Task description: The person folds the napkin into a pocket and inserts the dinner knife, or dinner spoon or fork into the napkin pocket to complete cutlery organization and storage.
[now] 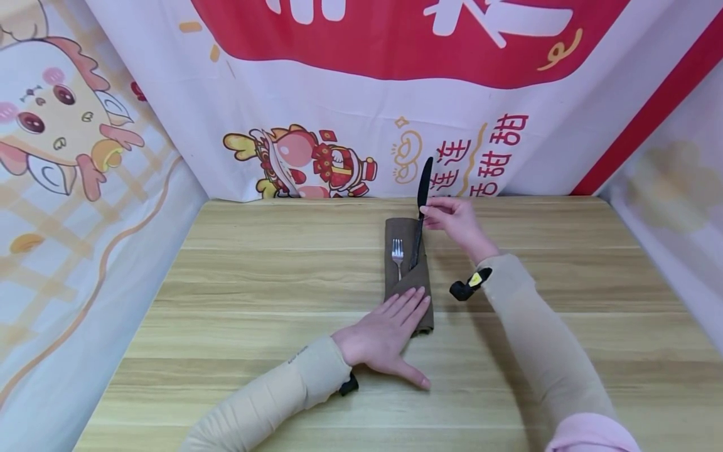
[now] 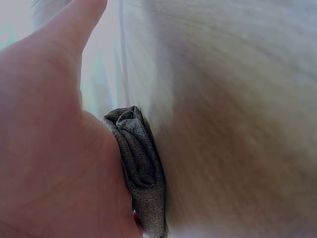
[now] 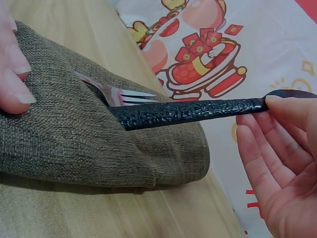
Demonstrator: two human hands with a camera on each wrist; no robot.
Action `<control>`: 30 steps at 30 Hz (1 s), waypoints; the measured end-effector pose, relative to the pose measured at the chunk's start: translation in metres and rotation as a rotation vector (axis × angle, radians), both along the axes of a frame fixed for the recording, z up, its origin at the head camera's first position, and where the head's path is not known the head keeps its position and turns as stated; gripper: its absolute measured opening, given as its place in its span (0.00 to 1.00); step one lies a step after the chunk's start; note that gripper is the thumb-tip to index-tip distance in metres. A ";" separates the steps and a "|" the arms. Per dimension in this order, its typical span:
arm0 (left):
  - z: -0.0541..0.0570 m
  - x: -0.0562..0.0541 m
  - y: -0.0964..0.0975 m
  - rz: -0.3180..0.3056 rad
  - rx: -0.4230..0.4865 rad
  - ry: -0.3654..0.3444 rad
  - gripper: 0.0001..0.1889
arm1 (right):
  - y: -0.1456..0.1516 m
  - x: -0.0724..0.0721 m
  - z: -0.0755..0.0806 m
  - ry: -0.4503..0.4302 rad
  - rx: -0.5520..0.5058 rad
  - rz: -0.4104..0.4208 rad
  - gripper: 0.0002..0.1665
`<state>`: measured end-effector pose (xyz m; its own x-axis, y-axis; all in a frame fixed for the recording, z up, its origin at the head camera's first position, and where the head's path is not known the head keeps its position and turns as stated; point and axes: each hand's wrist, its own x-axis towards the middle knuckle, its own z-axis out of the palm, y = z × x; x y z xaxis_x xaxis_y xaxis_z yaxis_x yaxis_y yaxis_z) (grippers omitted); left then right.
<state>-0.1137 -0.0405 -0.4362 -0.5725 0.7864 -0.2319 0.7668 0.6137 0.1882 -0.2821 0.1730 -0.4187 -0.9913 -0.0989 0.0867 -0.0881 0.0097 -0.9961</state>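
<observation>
A folded brown cloth napkin (image 1: 403, 229) lies on the wooden table, its diagonal fold forming a pocket. Tines up, a silver fork (image 1: 398, 250) stands out of that pocket. My left hand (image 1: 390, 333) rests on the napkin's lower part, fingers straight and thumb spread toward the front. Thumb and fingers of my right hand (image 1: 449, 223) pinch a black table knife (image 1: 425, 182) near where blade meets handle. In the right wrist view the knife's textured handle (image 3: 183, 113) slants into the pocket beside the fork, its end hidden by the cloth. The blade points away.
The wooden table (image 1: 254, 270) ends at the back against a white and red printed cloth (image 1: 350, 94). A cartoon-printed cloth (image 1: 85, 207) hangs on the left side, and a pale cloth (image 1: 672, 188) on the right. Black wrist camera mounts stick out from both sleeves.
</observation>
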 end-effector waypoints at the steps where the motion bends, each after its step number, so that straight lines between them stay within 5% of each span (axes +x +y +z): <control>1: 0.000 0.000 0.000 0.001 0.004 0.001 0.70 | 0.000 0.000 -0.001 -0.009 0.006 0.007 0.17; 16: 0.001 0.000 -0.001 -0.005 -0.011 0.016 0.70 | -0.003 0.014 -0.013 -0.142 0.151 0.107 0.18; 30: -0.001 -0.001 0.000 -0.001 0.007 0.009 0.70 | -0.001 0.028 -0.020 -0.266 0.173 0.212 0.19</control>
